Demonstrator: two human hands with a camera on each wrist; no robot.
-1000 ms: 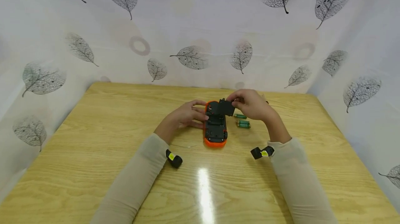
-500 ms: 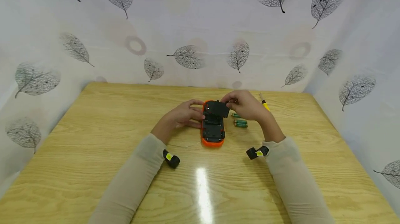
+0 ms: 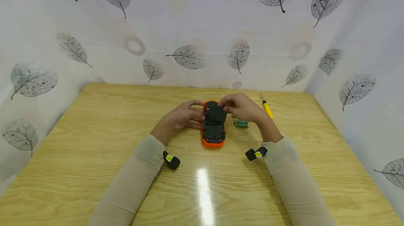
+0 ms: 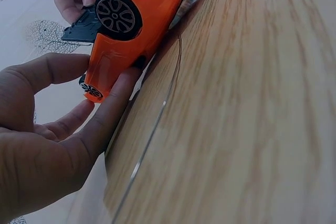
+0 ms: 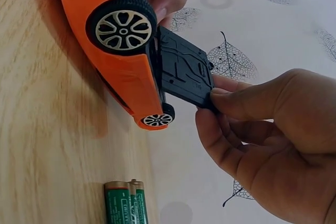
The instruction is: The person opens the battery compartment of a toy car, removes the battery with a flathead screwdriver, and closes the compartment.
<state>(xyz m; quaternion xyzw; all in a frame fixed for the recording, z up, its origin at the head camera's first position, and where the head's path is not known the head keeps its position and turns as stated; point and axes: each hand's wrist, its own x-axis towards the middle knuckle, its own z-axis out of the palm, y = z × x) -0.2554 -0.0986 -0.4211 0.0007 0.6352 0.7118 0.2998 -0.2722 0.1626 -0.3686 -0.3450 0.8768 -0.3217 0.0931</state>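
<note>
An orange toy car [image 3: 213, 145] lies upside down on the table, its black underside facing up. My left hand [image 3: 184, 114] holds the car's left side, fingers and thumb spread along the body, with one fingertip at the upper edge. Between thumb and fingers, my right hand [image 3: 243, 108] pinches a corner of a black battery cover [image 3: 216, 113]. In the right wrist view the battery cover [image 5: 185, 69] stands tilted over the underside, its ribbed inner face showing. Part of the open battery compartment [image 3: 213, 123] shows below the cover; the rest is hidden beneath it.
Two green batteries [image 3: 241, 123] lie side by side right of the car; another battery [image 3: 233, 115] is mostly hidden by my right hand. A yellow screwdriver [image 3: 267, 109] lies farther right. A thin wire [image 4: 152, 135] lies on the table left of the car.
My right hand has moved left and brought the battery cover over the car's underside. The yellow screwdriver has come into full view. My left hand stays at the car.
</note>
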